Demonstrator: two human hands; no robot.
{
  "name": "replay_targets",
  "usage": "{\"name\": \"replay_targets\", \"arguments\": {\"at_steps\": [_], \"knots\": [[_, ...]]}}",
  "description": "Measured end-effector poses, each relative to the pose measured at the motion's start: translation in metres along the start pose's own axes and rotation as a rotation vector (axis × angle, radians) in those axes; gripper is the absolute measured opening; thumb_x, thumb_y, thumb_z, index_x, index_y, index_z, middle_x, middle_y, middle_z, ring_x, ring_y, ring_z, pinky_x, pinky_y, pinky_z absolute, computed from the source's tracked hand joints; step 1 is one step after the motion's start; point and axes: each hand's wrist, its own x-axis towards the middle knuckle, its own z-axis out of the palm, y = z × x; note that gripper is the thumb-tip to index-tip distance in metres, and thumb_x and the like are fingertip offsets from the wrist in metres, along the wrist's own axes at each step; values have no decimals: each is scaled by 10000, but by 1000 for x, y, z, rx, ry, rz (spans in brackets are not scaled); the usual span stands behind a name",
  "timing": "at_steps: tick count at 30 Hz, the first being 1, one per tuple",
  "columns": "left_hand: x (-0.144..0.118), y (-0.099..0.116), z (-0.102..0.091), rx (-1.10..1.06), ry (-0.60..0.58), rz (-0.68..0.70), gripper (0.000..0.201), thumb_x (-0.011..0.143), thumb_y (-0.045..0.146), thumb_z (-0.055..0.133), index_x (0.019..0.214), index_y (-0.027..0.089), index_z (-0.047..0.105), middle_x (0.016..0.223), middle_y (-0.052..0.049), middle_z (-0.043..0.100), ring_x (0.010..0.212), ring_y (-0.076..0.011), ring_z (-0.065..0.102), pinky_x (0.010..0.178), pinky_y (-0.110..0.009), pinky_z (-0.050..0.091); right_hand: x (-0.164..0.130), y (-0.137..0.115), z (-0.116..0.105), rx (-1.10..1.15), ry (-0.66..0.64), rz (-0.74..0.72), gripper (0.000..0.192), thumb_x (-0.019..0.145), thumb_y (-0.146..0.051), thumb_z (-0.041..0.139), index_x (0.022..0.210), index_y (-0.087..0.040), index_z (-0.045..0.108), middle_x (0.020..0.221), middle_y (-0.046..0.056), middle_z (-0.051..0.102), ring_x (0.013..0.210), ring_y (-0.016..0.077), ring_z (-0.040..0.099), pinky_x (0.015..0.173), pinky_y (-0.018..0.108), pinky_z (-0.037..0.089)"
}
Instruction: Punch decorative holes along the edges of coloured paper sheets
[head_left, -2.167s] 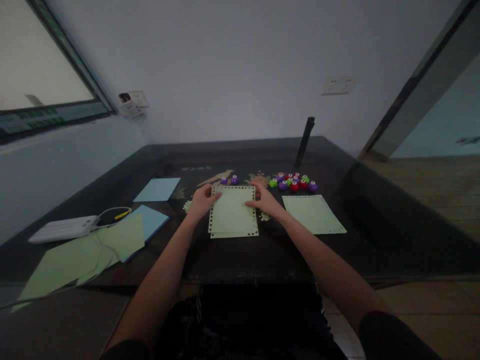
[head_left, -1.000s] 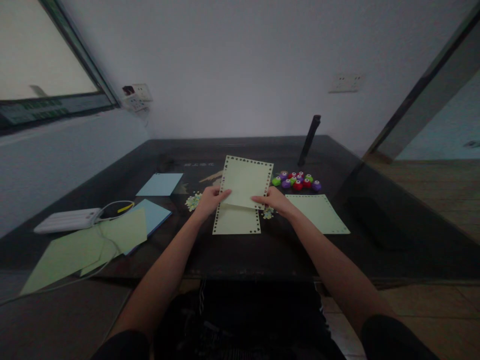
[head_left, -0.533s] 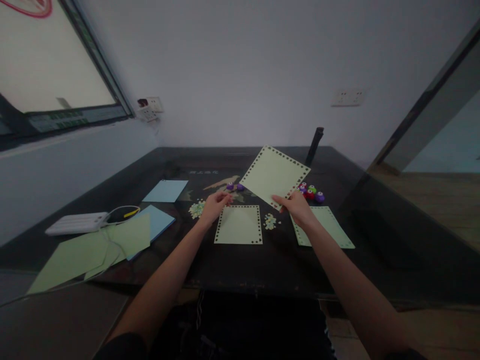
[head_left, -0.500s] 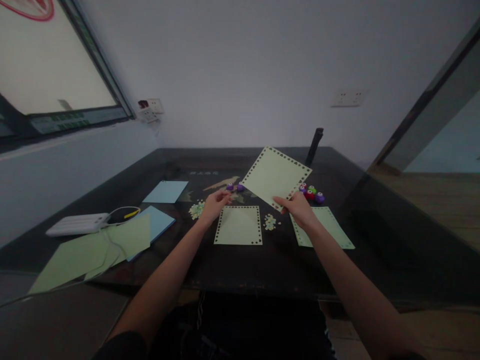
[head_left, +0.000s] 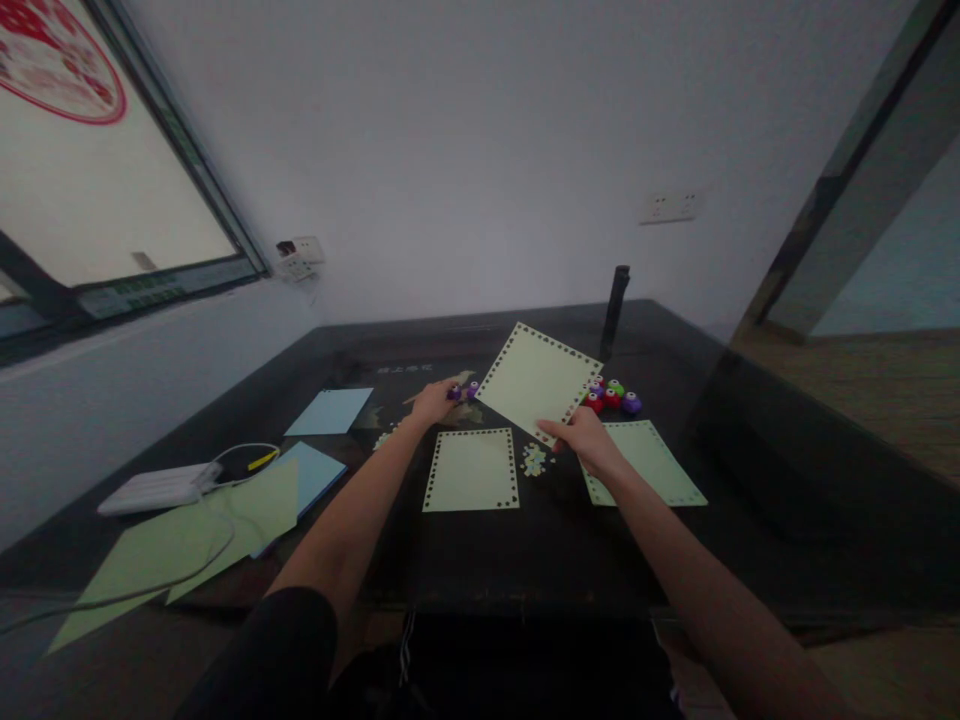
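Observation:
My right hand (head_left: 583,440) pinches the near corner of a pale green sheet (head_left: 536,382) with a punched border and holds it tilted above the dark table (head_left: 525,550). My left hand (head_left: 435,402) reaches forward to two small purple punches (head_left: 465,391) and its fingertips touch the nearer one. A second punched green sheet (head_left: 471,469) lies flat between my arms. A third punched green sheet (head_left: 645,461) lies under my right wrist. Paper confetti (head_left: 534,459) is scattered between the two flat sheets.
A cluster of coloured punches (head_left: 611,396) sits beyond the right sheet, with a dark upright post (head_left: 613,297) behind. Blue sheets (head_left: 328,410), plain green sheets (head_left: 187,540) and a white power strip (head_left: 157,488) with its cable lie at the left.
The top sheet left the stack, lifted with both hands; my left hand let go and reached to the purple punches, while my right hand carried the sheet rightward. The camera tilted up.

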Motion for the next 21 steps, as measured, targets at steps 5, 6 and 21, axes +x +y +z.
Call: {"name": "replay_targets", "arguments": {"at_steps": [5, 6, 21], "knots": [[-6, 0, -4, 16, 17, -52, 207, 571, 257, 750, 721, 185, 625, 819, -84, 680, 858, -242, 608, 739, -299, 436, 0, -1, 0, 22, -8, 14, 239, 555, -258, 706, 739, -115, 658, 720, 81, 681, 545, 147, 545, 416, 255, 425], [-8, 1, -6, -2, 30, -70, 210, 570, 261, 750, 706, 180, 612, 802, -83, 677, 833, -235, 608, 713, -295, 438, 0, -2, 0, 29, -11, 16, 233, 551, -256, 709, 730, -118, 656, 709, 75, 678, 543, 145, 545, 417, 253, 425], [-106, 105, 39, -1315, -367, -331, 325, 653, 204, 747, 958, 161, 643, 814, -28, 643, 683, -93, 601, 696, -232, 473, -3, 6, 8, 113, 97, -26, 360, 558, -362, 744, 814, -123, 660, 796, 88, 701, 570, 155, 563, 421, 250, 435]]}}
